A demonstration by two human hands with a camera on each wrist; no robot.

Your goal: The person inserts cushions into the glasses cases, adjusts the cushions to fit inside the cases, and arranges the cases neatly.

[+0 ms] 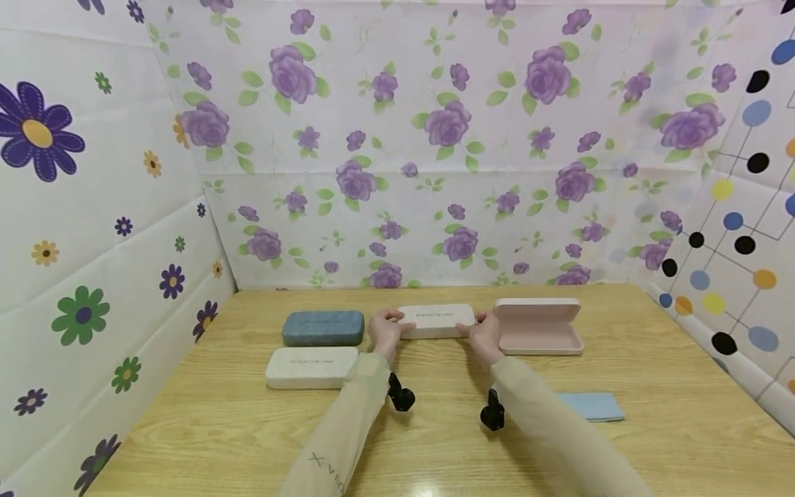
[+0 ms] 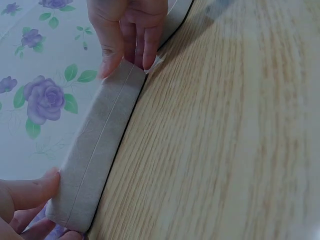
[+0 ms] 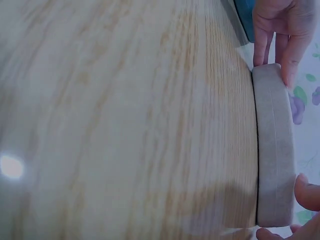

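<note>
A closed white glasses case (image 1: pixel 437 320), with small lettering on its lid, lies lengthwise near the back of the table between both hands. My left hand (image 1: pixel 386 334) holds its left end, thumb on top and fingers around the end. At the right end, my right hand (image 1: pixel 484 337) grips it the same way. In the left wrist view the case (image 2: pixel 97 145) shows its long front side with a thin seam, its lower edge along the tabletop. The right wrist view has the case (image 3: pixel 274 150) between thumbs and fingers at both ends.
An open case (image 1: pixel 539 324) with pink lining stands just right of my right hand. To the left are a blue glasses case (image 1: pixel 324 328) and, before it, another white case (image 1: pixel 312 367). A folded light-blue cloth (image 1: pixel 590 406) lies beside my right forearm. Patterned walls surround the table.
</note>
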